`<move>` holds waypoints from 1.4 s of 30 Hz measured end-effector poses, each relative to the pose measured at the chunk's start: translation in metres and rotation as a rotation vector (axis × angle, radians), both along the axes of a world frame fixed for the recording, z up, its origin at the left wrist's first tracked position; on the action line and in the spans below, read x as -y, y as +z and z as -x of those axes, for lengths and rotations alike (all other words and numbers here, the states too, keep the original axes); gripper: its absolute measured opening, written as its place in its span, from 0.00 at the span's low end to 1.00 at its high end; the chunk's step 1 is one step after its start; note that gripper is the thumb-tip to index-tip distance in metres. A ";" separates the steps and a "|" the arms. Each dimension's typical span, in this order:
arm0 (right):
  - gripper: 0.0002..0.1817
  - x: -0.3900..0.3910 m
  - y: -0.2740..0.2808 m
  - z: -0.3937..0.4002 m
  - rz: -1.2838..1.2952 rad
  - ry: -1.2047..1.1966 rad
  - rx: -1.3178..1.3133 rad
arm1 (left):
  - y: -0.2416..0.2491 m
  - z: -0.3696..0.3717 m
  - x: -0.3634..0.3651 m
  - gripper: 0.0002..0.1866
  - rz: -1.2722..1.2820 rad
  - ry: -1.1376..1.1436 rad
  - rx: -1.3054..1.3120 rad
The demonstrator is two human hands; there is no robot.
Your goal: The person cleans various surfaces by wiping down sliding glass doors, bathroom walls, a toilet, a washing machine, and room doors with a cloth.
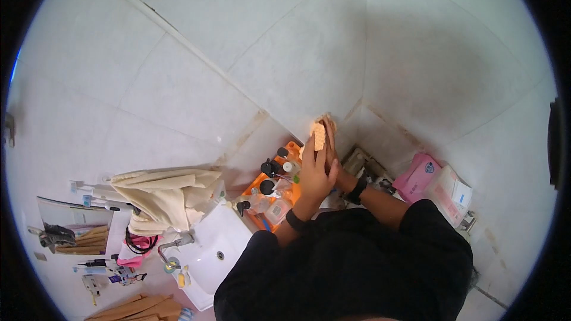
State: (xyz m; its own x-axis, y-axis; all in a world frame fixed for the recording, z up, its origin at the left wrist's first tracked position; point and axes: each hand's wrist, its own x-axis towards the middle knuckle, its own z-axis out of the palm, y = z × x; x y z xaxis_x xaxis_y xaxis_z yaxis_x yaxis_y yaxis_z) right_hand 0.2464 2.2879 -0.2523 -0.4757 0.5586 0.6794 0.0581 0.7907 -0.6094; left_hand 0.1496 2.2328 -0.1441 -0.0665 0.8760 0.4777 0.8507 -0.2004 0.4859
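Observation:
My left hand (316, 173) and my right hand (331, 150) are close together in front of the tiled wall (309, 83), near the corner. A peach-coloured cloth (319, 137) with a bumpy weave is bunched up in the fingers of my left hand. More of the same cloth shows behind the fingertips of my right hand, which lies alongside it at the wall. Below and left of my hands, an orange tray (250, 189) holds several bottles, among them a clear pump bottle (278, 209) with a label.
The white sink (205, 255) with its metal faucet (172, 249) lies to the left. Above it hangs a cream towel (166, 193). On the right are a pink package (416, 177) and a white and pink pack (450, 193). A mirror (74, 223) is at far left.

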 end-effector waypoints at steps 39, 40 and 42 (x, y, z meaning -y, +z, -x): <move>0.37 -0.016 0.129 0.176 -0.061 -0.291 0.340 | 0.020 0.150 -0.024 0.23 -0.017 0.067 1.199; 0.38 -0.024 0.140 0.184 -0.050 -0.264 0.273 | 0.032 0.156 -0.033 0.22 -0.044 0.050 1.276; 0.39 -0.025 0.167 0.187 0.017 -0.235 0.226 | 0.046 0.157 -0.043 0.21 -0.108 0.053 1.226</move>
State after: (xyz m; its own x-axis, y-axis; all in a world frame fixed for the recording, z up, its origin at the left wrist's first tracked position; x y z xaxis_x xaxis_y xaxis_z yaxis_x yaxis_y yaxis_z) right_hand 0.0595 2.3133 -0.0855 -0.4696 0.6816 0.5612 0.3733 0.7293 -0.5734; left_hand -0.0077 2.2757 -0.0983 -0.5561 0.8185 0.1442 -0.1475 -0.2679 0.9521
